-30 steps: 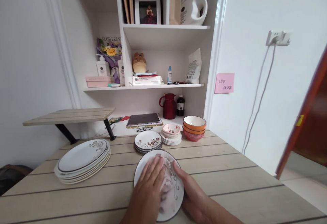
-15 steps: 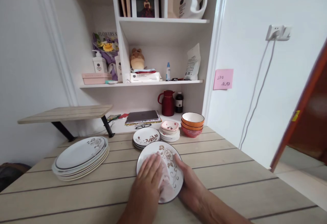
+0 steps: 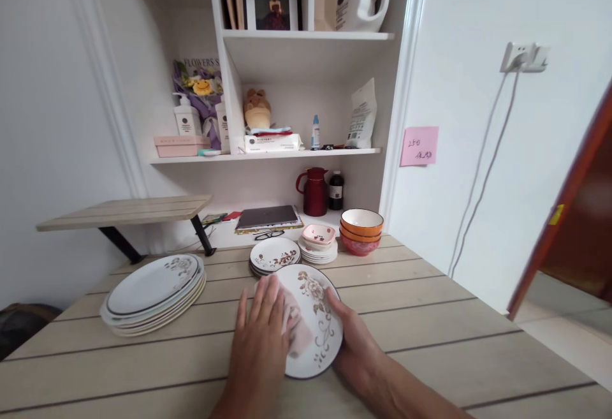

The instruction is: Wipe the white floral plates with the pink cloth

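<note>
A round white plate (image 3: 313, 349) with a dark rim and brown flower pattern is tilted up a little toward me above the table. My right hand (image 3: 351, 336) grips its right edge, thumb on the face and the other fingers hidden beneath. Over the plate's left side, my left hand (image 3: 262, 323) presses a pale pink cloth (image 3: 297, 326) to the surface, its fingers stretched out; part of the cloth is hidden under them. Just behind stands a stack of smaller plates (image 3: 275, 254) with brown flowers.
Large plates (image 3: 148, 288) are stacked on the left of the wooden table (image 3: 430, 342). Small saucers (image 3: 327, 254) carrying a pink square dish (image 3: 319, 234) and orange and red bowls (image 3: 362, 234) stand at the back. A raised wooden shelf (image 3: 124, 210) overhangs the back left.
My left hand has slid left across the plate with the cloth, uncovering more of the plate's middle. My right hand keeps its hold on the edge.
</note>
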{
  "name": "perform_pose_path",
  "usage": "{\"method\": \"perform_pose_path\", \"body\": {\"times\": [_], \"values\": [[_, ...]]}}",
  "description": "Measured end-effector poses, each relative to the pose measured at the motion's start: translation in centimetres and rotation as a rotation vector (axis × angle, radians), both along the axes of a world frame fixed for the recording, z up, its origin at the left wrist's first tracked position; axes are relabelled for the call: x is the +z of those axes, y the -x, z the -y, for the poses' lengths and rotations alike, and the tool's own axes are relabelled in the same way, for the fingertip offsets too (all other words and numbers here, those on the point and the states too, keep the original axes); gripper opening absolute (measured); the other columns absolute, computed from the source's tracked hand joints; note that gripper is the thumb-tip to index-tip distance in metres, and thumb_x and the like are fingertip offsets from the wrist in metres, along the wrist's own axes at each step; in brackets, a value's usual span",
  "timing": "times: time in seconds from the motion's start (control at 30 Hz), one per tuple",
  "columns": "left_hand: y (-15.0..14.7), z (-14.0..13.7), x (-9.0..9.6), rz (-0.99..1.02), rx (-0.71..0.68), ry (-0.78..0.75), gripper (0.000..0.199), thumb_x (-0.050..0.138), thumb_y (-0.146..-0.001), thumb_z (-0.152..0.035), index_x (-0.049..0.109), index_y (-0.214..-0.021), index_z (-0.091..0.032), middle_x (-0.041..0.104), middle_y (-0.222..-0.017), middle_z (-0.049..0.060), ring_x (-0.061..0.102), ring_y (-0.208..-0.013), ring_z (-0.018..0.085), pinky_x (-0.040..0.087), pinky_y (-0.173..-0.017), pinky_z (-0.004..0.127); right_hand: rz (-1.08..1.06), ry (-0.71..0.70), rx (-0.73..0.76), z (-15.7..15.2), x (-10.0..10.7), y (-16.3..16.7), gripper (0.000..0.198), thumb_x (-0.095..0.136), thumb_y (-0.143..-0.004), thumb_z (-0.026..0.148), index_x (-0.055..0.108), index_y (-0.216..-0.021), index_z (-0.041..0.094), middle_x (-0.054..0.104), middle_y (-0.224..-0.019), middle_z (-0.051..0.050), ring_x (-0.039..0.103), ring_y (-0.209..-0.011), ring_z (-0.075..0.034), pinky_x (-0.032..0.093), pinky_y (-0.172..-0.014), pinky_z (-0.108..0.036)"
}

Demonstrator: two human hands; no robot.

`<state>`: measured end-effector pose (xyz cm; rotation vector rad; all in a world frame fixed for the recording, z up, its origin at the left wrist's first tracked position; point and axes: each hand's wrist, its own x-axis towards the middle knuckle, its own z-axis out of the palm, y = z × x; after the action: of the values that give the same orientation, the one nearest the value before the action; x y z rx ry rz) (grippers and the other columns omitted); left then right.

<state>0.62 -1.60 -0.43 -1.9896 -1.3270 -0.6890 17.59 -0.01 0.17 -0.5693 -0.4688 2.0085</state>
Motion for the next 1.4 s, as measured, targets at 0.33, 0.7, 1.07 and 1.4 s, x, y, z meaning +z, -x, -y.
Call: {"method": "perform_pose_path", "body": {"times": [0.33, 0.7, 1.07, 1.4], "values": [[0.8, -0.1, 0.5, 0.097, -0.084, -0.079, 0.042, 0.051, -0.086, -0.045, 0.056, -0.119, -0.019, 0.045, -0.141, 0.014, 0.041, -0.129, 0.031, 0.039, -0.099, 0.054, -0.018, 0.038, -0.099, -0.9, -0.5, -0.8, 0.052, 0.055, -0.084, 0.045, 0.054, -0.126, 0.014, 0.066, -0.117, -0.013, 0.066, -0.097, -0.026, 0.046, -0.092, -0.044], [-1.4, 0.2, -0.1, -0.153, -0.409, -0.031, 0.043, 0.050, -0.088, -0.024, 0.048, -0.130, -0.015, 0.056, -0.134, 0.007, 0.043, -0.130, 0.019, 0.042, -0.105, 0.040, 0.014, -0.039, 0.124, 0.7, 0.0, 0.0, 0.059, 0.054, -0.084, 0.054, 0.059, -0.120, 0.007, 0.066, -0.116, -0.016, 0.061, -0.108, -0.024, 0.041, -0.099, -0.035], [0.3, -0.3, 0.7, -0.082, -0.235, 0.095, 0.068, 0.056, -0.085, -0.024, 0.024, -0.145, -0.022, 0.031, -0.151, 0.009, 0.026, -0.139, 0.024, 0.038, -0.108, 0.045, -0.012, -0.051, 0.075, 1.1, 0.1, 0.7, 0.054, 0.054, -0.086, 0.048, 0.057, -0.124, 0.010, 0.067, -0.115, -0.013, 0.061, -0.106, -0.025, 0.041, -0.099, -0.039], [1.1, -0.7, 0.9, -0.139, -0.225, -0.118, 0.033, 0.049, -0.088, -0.019, 0.056, -0.120, -0.021, 0.055, -0.134, 0.007, 0.048, -0.126, 0.022, 0.047, -0.099, 0.040, -0.005, -0.066, 0.022, -0.1, -0.7, 0.1, 0.057, 0.054, -0.084, 0.051, 0.055, -0.125, 0.012, 0.067, -0.115, -0.015, 0.063, -0.103, -0.025, 0.042, -0.097, -0.042]]}}
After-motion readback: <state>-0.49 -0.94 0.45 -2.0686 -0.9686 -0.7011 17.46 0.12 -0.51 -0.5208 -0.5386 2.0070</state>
